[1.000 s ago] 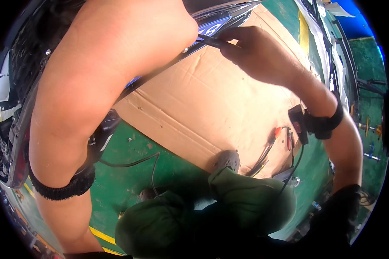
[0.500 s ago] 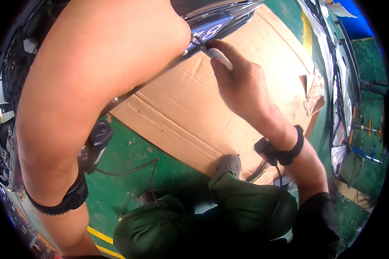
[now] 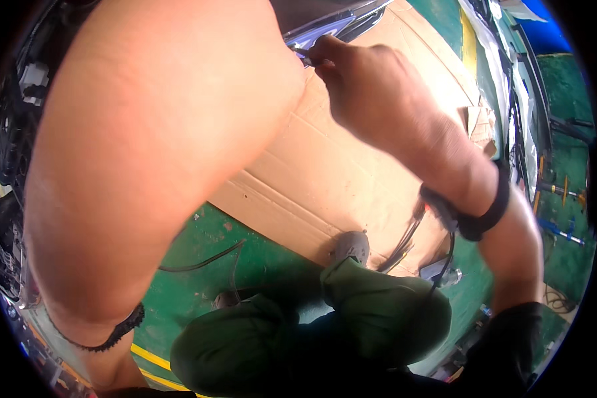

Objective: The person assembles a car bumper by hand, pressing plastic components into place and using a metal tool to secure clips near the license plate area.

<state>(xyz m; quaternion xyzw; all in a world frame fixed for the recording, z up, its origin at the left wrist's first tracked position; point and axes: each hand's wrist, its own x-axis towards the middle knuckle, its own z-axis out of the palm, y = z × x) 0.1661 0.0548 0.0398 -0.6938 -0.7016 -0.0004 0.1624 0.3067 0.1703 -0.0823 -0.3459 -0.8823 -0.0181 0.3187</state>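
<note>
My right hand (image 3: 378, 89) is closed, its fingers pinched round a small metal tool with a thin dark tip (image 3: 301, 52), mostly hidden in the grip. The tip touches or nearly touches the edge of a blue number plate (image 3: 328, 31) on a dark car bumper (image 3: 365, 25). My left hand (image 3: 179, 113) and arm loom very close and large across the upper left. They cover part of the bumper and the plate, and the left fingers do not show, so what they hold or touch is hidden.
A large cardboard sheet (image 3: 318, 159) lies on the green floor (image 3: 212, 249) below the bumper. A black cable (image 3: 202, 265) trails beside my legs. Dark straps are round both forearms. At the right stands a long panel partly wrapped in white sheeting (image 3: 527, 126).
My right hand has turned and moved up, and its fingers now cover most of the tool. My left arm has come closer, covering the dark box on its strap.
</note>
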